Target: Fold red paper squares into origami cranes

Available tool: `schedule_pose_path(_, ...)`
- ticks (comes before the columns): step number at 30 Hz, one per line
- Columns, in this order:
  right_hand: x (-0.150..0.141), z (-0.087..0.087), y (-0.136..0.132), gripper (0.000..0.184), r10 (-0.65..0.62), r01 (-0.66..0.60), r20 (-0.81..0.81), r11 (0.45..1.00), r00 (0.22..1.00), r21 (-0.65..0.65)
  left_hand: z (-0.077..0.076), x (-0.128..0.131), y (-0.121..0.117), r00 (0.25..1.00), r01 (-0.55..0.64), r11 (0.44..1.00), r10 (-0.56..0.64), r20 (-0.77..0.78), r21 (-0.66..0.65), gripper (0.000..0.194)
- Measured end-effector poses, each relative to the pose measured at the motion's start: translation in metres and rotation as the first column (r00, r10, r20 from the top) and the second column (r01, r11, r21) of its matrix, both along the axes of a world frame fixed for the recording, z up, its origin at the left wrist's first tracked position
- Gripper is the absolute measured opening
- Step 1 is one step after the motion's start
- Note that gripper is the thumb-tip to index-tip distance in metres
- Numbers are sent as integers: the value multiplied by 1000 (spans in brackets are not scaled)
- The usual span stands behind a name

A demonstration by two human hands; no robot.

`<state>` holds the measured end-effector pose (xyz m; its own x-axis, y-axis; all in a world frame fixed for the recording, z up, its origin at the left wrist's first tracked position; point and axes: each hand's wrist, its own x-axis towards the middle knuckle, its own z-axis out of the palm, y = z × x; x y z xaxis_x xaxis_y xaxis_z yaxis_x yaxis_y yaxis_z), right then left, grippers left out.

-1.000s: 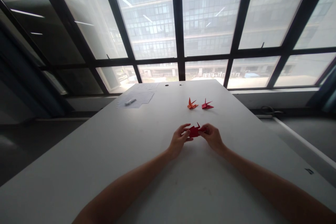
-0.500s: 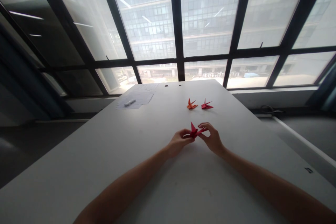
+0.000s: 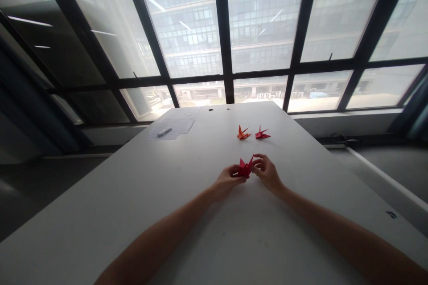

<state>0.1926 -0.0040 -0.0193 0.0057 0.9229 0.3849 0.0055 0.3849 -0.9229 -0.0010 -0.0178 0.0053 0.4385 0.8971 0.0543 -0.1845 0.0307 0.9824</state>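
White table (image 3: 133,196) before windows (image 3: 261,18): red folded paper (image 3: 245,168) between both hands, pinched by the left hand (image 3: 227,181); its long point slants up toward the right hand (image 3: 267,173), whose half-curled fingers meet it, grip not discernible

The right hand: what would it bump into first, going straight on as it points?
Likely the red folded paper held in the left hand; the right hand looks close beside it, perhaps touching.

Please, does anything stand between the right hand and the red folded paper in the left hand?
Nothing visible does: the right hand is right at the red folded paper. The orange crane and other red crane lie beyond.
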Motion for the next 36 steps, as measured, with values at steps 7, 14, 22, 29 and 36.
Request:
schedule_pose_path(7, -3, 7, -9, 38, 119, -114, 92, 992, 989, -60, -6, 2, 0, 991, -134, 991, 133, 34, 24, 41)
schedule_pose_path(14, -5, 3, -9, 26, 66, -63, 170, 998, 983, -27, 1, 3, -5, 997, -46, 999, 45, 59, 4, 41)
schedule_pose_path(22, -6, 7, -11, 22, -26, 27, 163, 1000, 986, -4, 2, 1, -1, 993, 7, 995, 5, 117, -95, 41)
schedule_pose_path(29, -7, 14, -23, 29, -259, 172, 182, 905, 949, 390, 1, 1, 0, 994, -16, 998, 23, 109, -65, 37)
schedule_pose_path(36, -5, 15, -29, 13, -312, 124, 247, 814, 918, 567, 2, -1, 1, 981, -32, 993, 53, 189, -110, 37)
